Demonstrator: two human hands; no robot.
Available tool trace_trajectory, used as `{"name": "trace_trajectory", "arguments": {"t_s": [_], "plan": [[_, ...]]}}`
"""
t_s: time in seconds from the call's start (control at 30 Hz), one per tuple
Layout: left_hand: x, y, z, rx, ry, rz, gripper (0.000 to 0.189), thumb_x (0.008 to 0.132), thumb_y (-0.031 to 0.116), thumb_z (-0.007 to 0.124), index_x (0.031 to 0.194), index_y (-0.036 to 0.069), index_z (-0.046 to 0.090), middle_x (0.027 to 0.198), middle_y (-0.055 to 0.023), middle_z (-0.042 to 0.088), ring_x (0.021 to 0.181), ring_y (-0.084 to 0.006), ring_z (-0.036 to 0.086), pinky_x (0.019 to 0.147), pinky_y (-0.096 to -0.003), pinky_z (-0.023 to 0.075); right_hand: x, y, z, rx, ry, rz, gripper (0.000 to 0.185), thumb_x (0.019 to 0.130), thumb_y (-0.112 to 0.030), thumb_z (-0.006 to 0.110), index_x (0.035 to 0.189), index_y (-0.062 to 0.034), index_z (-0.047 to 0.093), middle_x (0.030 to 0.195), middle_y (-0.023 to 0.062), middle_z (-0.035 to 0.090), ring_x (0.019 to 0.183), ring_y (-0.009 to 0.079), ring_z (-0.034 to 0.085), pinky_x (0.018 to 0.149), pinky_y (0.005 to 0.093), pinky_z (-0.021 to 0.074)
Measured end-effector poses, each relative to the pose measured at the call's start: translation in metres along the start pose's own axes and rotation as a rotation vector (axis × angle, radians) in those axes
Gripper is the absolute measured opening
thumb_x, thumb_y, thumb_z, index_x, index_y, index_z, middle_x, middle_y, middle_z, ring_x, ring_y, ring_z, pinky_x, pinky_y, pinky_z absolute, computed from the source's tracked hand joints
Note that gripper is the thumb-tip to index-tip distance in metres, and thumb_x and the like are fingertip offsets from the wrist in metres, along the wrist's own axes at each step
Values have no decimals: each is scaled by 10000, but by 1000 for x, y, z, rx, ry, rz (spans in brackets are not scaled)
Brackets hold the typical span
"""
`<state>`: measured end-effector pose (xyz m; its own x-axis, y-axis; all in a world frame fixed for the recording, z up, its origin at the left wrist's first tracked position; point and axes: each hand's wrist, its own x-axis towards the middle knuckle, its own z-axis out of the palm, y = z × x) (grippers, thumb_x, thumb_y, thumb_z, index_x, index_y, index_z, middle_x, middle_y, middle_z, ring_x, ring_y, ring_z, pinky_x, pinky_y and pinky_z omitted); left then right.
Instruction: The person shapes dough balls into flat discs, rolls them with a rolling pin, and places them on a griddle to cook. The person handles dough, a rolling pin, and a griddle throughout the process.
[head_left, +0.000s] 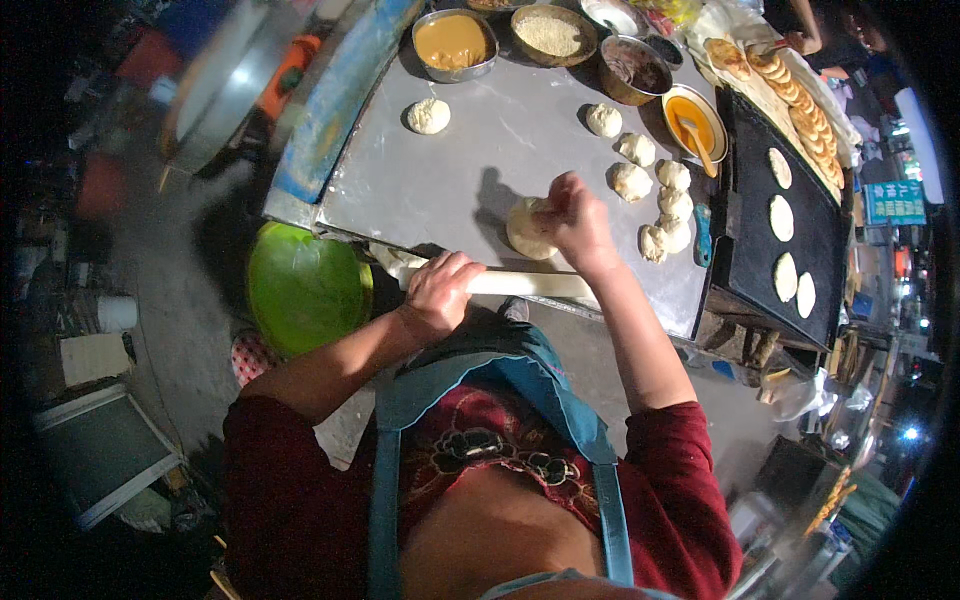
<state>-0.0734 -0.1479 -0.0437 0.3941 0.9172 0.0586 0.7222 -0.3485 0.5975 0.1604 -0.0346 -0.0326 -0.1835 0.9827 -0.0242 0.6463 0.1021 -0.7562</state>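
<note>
My left hand (441, 291) is closed around a pale rolling pin (525, 283) that lies along the near edge of the metal worktop (435, 180). My right hand (574, 217) is curled over the right side of a flattened dough round (527, 231); its fingers are partly hidden, so whether they pinch the dough is unclear. Several dough balls sit to the right, among them one ball (631, 181) and another (604, 120). A single dough ball (429, 116) rests at the far left of the worktop. A teal-handled tool (703, 235) lies near the right edge.
Metal bowls stand along the far edge, one with tan paste (451, 43), another with pale grains (553, 35). A bowl of orange liquid (694, 124) holds a brush. Dough rounds lie on a black griddle (814, 262) at right. A green basin (307, 289) is below left.
</note>
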Motion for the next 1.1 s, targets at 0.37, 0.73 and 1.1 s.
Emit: {"name": "trace_trajectory", "arguments": {"t_s": [0.37, 0.73, 1.1], "plan": [[106, -31, -1, 286, -139, 103, 508, 908, 209, 547, 1370, 27, 436, 1439, -207, 395, 1357, -351, 357, 1123, -465, 283, -25, 26, -20, -830, -131, 22, 598, 990, -396, 438, 1444, -21, 334, 1474, 237, 363, 1383, 345, 351, 1124, 515, 283], [89, -23, 12, 353, -228, -77, 678, 944, 258, 500, 1499, 1, 207, 1576, -169, 186, 1467, -297, 163, 1199, -445, 108, -41, 35, -5, -791, -206, 76, 646, 997, -483, 303, 1502, -82, 274, 1588, 118, 179, 1478, 308, 103, 1176, 534, 60], [171, 4, 25, 367, -251, 394, 678, 896, 284, 577, 1449, -7, 315, 1553, -187, 230, 1442, -313, 219, 1178, -461, 157, -97, 32, -7, -389, 175, 95, 534, 727, -13, 687, 1249, -34, 576, 1031, 133, 596, 977, 335, 560, 850, 429, 476]]}}
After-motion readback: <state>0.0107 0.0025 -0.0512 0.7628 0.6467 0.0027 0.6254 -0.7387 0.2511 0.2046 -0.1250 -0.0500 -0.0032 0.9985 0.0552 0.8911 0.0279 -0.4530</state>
